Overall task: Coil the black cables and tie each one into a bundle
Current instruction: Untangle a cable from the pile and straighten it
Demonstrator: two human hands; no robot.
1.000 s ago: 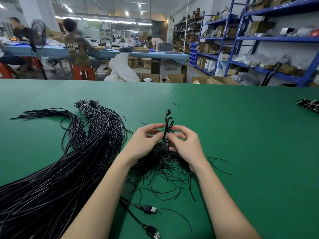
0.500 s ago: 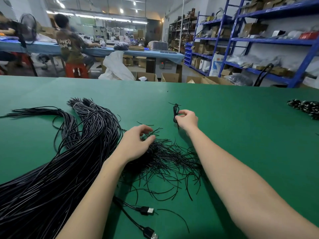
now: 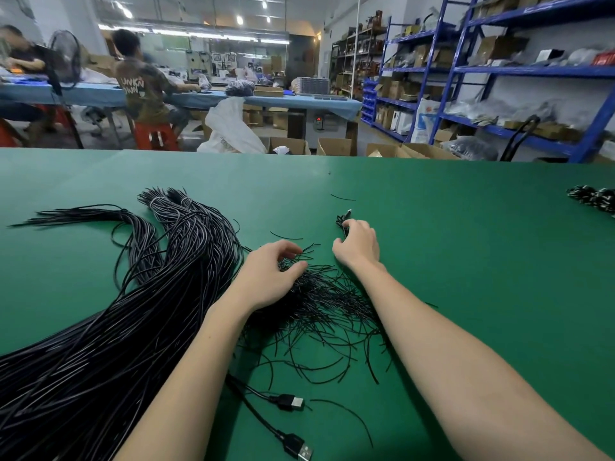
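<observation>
On the green table [image 3: 466,261], my right hand [image 3: 357,244] grips a small coiled black cable [image 3: 342,224], held low just past a heap of short black tie wires [image 3: 326,301]; a plug tip sticks out above the fingers. My left hand [image 3: 273,271] lies on the heap's left side with its fingers curled, thumb and fingertips pinching into the tie wires. Most of the coil is hidden behind my right hand.
A thick mass of long black cables [image 3: 116,327] sweeps across the left of the table. Two USB plugs [image 3: 293,402] lie near the front edge between my forearms. Finished bundles [image 3: 595,197] sit at the far right. People work at a blue table behind.
A second ago both hands held the coil together above the ties. My right hand has carried it away to the far right, and my left hand has dropped onto the tie heap.
</observation>
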